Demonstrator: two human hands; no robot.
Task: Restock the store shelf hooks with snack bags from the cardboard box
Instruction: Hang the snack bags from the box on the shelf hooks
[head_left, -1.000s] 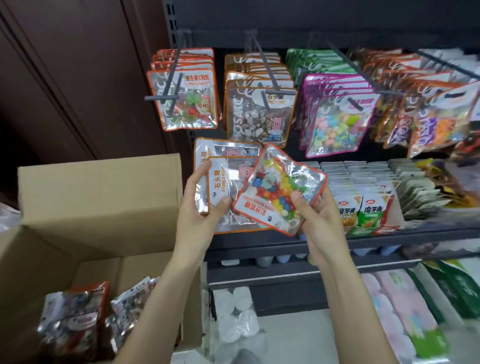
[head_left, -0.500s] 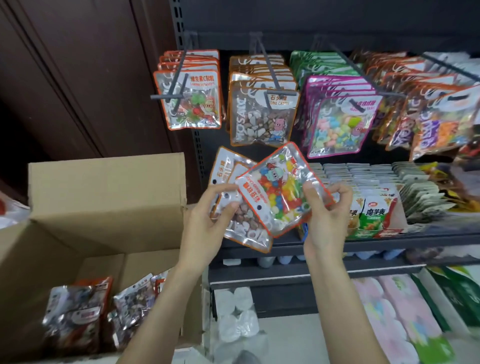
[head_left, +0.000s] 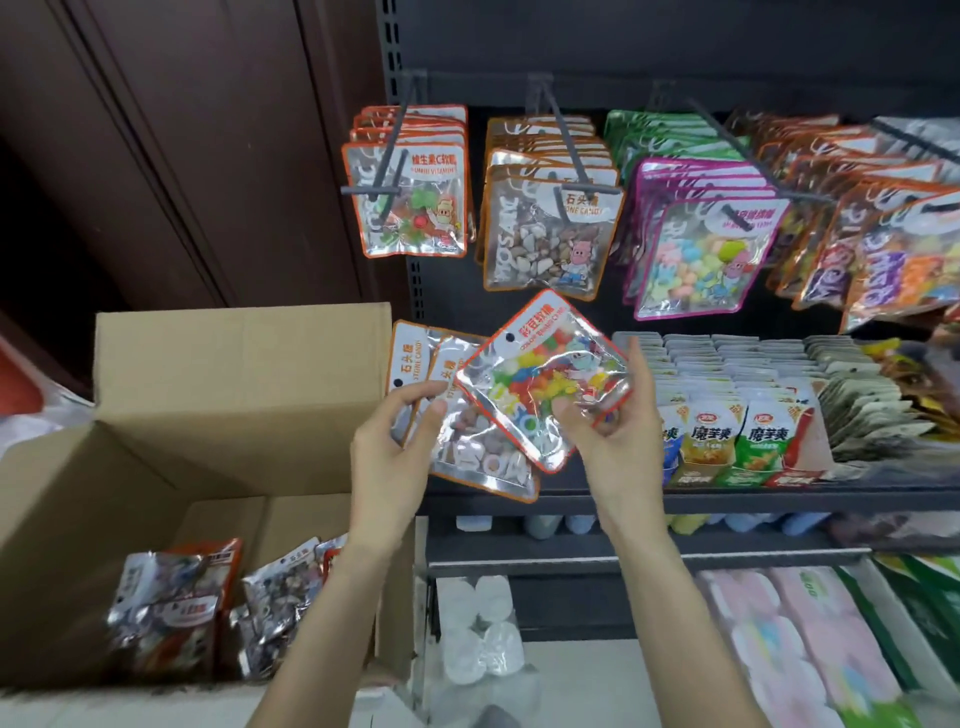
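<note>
- Partly hidden, the stone candy bags (head_left: 467, 441) sit behind the jelly bean bag (head_left: 540, 379), so only their label edges and lower corners show; how many there are is hard to tell.
- Deep in the cardboard box (head_left: 234, 395), the remaining snack bags (head_left: 176, 608) are blurred and their print is unreadable.
- Compared with half a second ago, the jelly bean bag has turned more upright, its hang hole now toward the upper left, and it sits closer to the hanging stone candy row (head_left: 550, 228).
- Left hand (head_left: 389, 447): thumb and fingers pinch the stone candy bags at their left edge.
- Right hand (head_left: 613, 431): fingers curled around the jelly bean bag's right side, holding it in front of the shelf hooks (head_left: 566, 150).
</note>
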